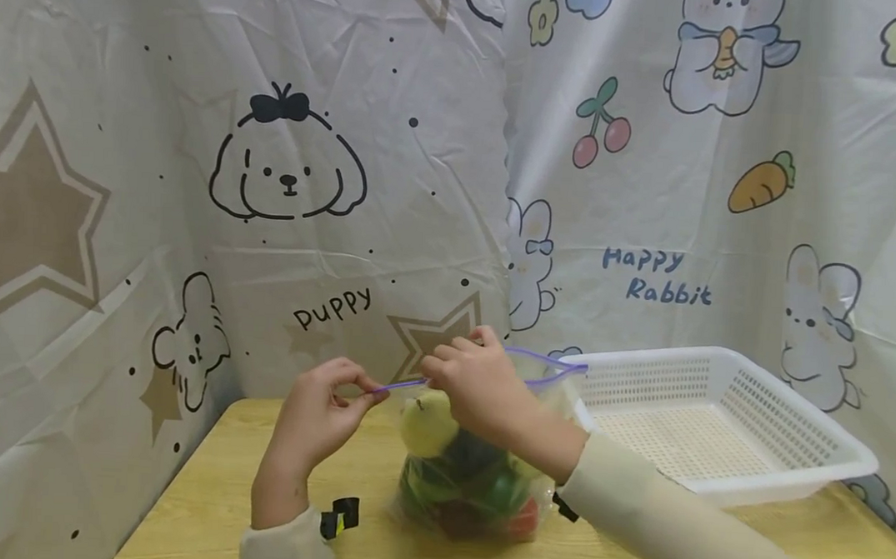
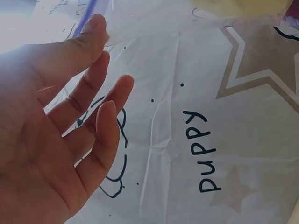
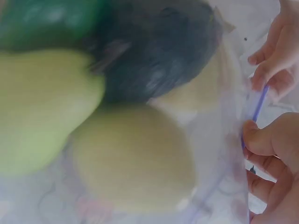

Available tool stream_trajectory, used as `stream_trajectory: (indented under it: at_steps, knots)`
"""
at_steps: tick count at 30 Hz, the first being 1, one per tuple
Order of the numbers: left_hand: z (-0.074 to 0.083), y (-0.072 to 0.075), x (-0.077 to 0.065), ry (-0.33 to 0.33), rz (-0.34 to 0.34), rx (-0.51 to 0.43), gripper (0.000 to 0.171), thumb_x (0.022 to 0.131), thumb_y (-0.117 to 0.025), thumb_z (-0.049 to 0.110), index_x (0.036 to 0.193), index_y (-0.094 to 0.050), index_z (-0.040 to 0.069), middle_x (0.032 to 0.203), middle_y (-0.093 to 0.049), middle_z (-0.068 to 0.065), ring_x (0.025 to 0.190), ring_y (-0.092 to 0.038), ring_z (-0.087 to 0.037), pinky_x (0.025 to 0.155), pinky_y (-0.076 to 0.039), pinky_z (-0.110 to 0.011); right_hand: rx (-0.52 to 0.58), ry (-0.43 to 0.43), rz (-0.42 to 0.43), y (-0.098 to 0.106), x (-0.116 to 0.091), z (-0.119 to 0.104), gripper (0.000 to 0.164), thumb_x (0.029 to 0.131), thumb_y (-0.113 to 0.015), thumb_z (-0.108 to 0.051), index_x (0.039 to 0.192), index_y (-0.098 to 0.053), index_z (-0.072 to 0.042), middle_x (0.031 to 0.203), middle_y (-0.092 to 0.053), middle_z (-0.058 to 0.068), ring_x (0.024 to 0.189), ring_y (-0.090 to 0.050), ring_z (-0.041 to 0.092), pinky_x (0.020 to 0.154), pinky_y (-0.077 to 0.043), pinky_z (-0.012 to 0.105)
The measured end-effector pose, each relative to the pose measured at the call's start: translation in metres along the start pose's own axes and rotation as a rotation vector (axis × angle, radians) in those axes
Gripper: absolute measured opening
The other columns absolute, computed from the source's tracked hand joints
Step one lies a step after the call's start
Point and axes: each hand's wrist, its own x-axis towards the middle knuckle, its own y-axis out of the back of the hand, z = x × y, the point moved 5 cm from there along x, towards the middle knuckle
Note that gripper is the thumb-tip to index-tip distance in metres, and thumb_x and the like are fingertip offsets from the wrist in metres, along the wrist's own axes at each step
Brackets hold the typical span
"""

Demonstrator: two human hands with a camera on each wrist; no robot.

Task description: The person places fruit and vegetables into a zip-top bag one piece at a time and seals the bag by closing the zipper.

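A clear zip bag [image 1: 551, 405] with a purple zip strip [image 1: 402, 385] stands upright on the table, filled with produce. Through the plastic show a yellow-green pear [image 3: 42, 112], a round yellowish fruit [image 3: 135, 158], a dark purple-black item [image 3: 159, 46], a glossy green one [image 3: 46, 21] and something red [image 1: 525, 518] at the bottom. My left hand [image 1: 322, 412] pinches the strip's left end between thumb and index finger; its other fingers are loosely bent. Further right, my right hand [image 1: 481, 385] pinches the same strip. Right of that hand, the bag's mouth gapes.
A white perforated plastic basket [image 1: 784, 490] stands at the right, just behind the bag. The wooden table [image 1: 206, 486] meets a printed cloth backdrop [image 1: 392, 185] behind and at the sides. Small black pieces [image 1: 343, 513] sit by both wrists.
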Motion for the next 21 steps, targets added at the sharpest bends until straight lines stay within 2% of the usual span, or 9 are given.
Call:
stream_trajectory:
  at_steps: [16,21]
  knots:
    - [-0.005,0.004,-0.001,-0.001,-0.008,0.001,0.009,0.076,-0.074,0.020,0.072,-0.066,0.020,0.083,-0.064,0.007,0.080,-0.059,-0.011,0.063,-0.057,-0.033,0.052,-0.093,-0.020,0.006,-0.050,0.059,0.010,0.076,-0.070,-0.016,0.072,-0.062,-0.021,0.073,-0.065,-0.008,0.071,-0.058,0.016,0.073,-0.044,0.043]
    - [-0.006,0.005,-0.002,0.001,-0.014,-0.003,0.009,0.076,-0.074,0.020,0.072,-0.066,0.021,0.084,-0.064,0.006,0.083,-0.059,-0.012,0.064,-0.058,-0.034,0.066,-0.119,-0.030,0.010,-0.063,0.072,0.005,0.077,-0.070,-0.018,0.076,-0.065,-0.021,0.076,-0.068,-0.007,0.073,-0.058,0.016,0.074,-0.045,0.044]
